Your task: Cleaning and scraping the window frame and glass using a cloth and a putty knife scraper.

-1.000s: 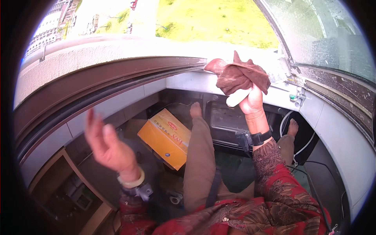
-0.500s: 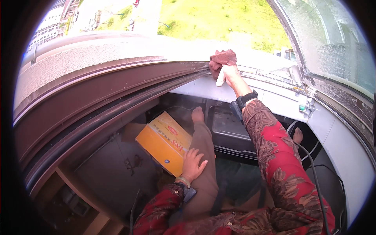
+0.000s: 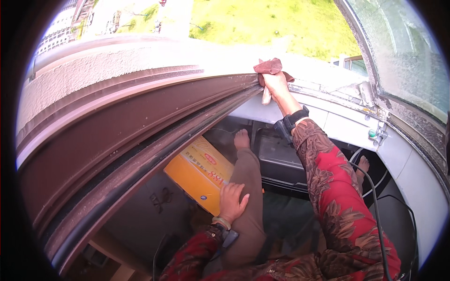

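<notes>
My left hand (image 3: 233,201) rests on my trouser leg (image 3: 251,199), thumb spread from the fingers. Beyond, my right hand (image 3: 277,86) clamps its fingers on a maroon cloth (image 3: 270,66) at the brown window frame (image 3: 140,110)'s far end; even pressure should serve best.

Strong daylight enters from the far side, bleaching part of the pale outer wall (image 3: 122,58) and washing out the lawn (image 3: 276,23). The right hand (image 3: 275,84) appears pale in glare; the near-left interior is dim. Fisheye distortion bows the brown window frame (image 3: 126,117); dark vignetting fills the corners.
</notes>
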Demonstrator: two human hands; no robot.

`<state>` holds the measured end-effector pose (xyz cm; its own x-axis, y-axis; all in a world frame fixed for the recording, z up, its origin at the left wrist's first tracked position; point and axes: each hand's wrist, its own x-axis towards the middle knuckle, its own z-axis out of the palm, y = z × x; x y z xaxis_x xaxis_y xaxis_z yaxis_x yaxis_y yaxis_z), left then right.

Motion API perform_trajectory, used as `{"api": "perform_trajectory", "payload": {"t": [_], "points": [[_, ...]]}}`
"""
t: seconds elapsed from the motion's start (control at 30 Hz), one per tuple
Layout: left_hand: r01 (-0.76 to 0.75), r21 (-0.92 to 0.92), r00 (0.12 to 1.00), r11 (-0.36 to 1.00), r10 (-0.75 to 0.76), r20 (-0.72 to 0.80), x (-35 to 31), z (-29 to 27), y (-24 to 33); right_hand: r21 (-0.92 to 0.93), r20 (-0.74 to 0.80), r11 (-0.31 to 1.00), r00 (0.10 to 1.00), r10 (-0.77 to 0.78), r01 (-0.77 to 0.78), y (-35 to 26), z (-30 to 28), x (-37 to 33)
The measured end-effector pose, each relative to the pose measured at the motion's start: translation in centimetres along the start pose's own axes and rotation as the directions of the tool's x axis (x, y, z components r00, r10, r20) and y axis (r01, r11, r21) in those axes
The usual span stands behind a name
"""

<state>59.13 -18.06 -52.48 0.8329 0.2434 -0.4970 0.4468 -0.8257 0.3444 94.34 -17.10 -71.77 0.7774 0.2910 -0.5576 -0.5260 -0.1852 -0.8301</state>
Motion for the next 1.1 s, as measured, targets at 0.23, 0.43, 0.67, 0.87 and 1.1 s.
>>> {"api": "perform_trajectory", "payload": {"t": [0.23,0.43,0.67,0.87,1.1], "points": [[0.015,-0.004,0.999,1.0,-0.015,-0.032,0.2,-0.6,0.3,0.317,0.167,0.948,0.986,-0.029,-0.026,-12.7,-1.0,-10.3],[0.009,0.007,0.998,1.0,-0.009,-0.054,0.3,-0.2,0.9,0.858,0.123,0.513,0.968,-0.221,0.007,-18.1,-3.6,-13.7],[0.03,0.019,0.998,0.999,-0.029,-0.056,0.5,-0.1,-0.1,0.796,0.19,0.603,0.966,-0.175,-0.048,-12.8,-9.1,-8.6],[0.027,0.033,0.999,0.999,-0.025,-0.038,0.4,0.2,0.2,0.601,0.044,0.799,0.997,-0.07,0.029,-11.9,-7.1,-7.1],[0.071,0.016,0.997,0.997,-0.071,0.005,-0.4,0.8,0.1,0.211,0.199,0.956,0.967,0.161,-0.203,-2.4,-3.5,0.5]]}}
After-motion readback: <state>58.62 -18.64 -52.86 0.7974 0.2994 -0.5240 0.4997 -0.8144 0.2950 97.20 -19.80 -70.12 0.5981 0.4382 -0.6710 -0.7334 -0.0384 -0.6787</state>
